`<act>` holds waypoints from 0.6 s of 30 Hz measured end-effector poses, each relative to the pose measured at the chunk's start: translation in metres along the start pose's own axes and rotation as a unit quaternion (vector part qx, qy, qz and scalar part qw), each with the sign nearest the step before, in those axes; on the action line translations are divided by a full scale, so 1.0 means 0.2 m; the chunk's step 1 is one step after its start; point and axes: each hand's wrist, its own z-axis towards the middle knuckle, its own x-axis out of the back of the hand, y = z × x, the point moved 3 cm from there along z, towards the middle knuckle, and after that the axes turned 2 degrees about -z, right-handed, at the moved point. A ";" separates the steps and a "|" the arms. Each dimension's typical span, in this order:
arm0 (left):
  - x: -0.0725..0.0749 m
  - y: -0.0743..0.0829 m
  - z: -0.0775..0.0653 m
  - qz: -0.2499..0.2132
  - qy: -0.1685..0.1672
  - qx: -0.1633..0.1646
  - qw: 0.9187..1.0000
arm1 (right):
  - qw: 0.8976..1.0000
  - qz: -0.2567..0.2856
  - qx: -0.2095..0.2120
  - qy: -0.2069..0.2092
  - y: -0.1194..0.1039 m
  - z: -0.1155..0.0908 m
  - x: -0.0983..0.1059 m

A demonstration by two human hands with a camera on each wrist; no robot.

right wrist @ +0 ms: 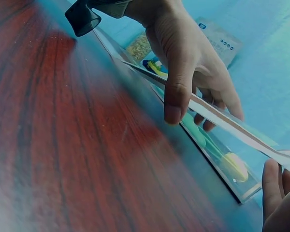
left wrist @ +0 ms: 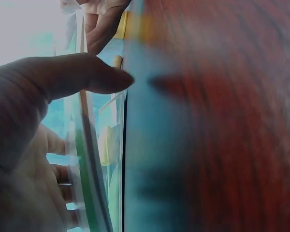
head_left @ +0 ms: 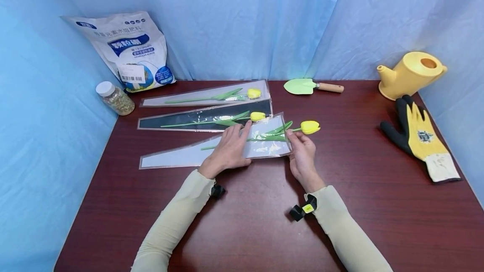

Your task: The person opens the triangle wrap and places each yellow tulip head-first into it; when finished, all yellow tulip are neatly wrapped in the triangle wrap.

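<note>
A clear-fronted flower sleeve with a pale backing (head_left: 162, 160) lies nearest the person, its wide right end raised. In it is a yellow tulip (head_left: 310, 127), its bloom sticking out past the open end. My left hand (head_left: 230, 148) grips the sleeve across its width, thumb at the near edge, fingers over the far edge. At the mouth, my right hand (head_left: 303, 154) pinches the sleeve's rim between thumb and fingers. Behind lie a black-backed sleeve (head_left: 170, 120) and a pale-backed sleeve (head_left: 155, 101), each with a yellow tulip inside.
A white fertilizer bag (head_left: 132, 53) and a lidded jar of granules (head_left: 115, 98) stand at the back left. Along the back lies a green trowel (head_left: 300, 86) with a wooden handle. A yellow watering can (head_left: 410, 74) and a yellow-black glove (head_left: 421, 137) are at right.
</note>
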 end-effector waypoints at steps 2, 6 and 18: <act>0.00 0.00 0.00 -0.006 0.001 0.001 1.000 | 1.000 -0.006 -0.003 -0.008 0.00 0.00 0.00; 0.01 -0.01 0.00 -0.018 0.010 -0.003 1.000 | 0.999 -0.005 -0.017 -0.029 -0.02 0.01 0.01; 0.03 -0.03 0.00 -0.031 0.033 -0.018 0.999 | 0.994 -0.015 -0.050 -0.092 -0.14 0.05 0.11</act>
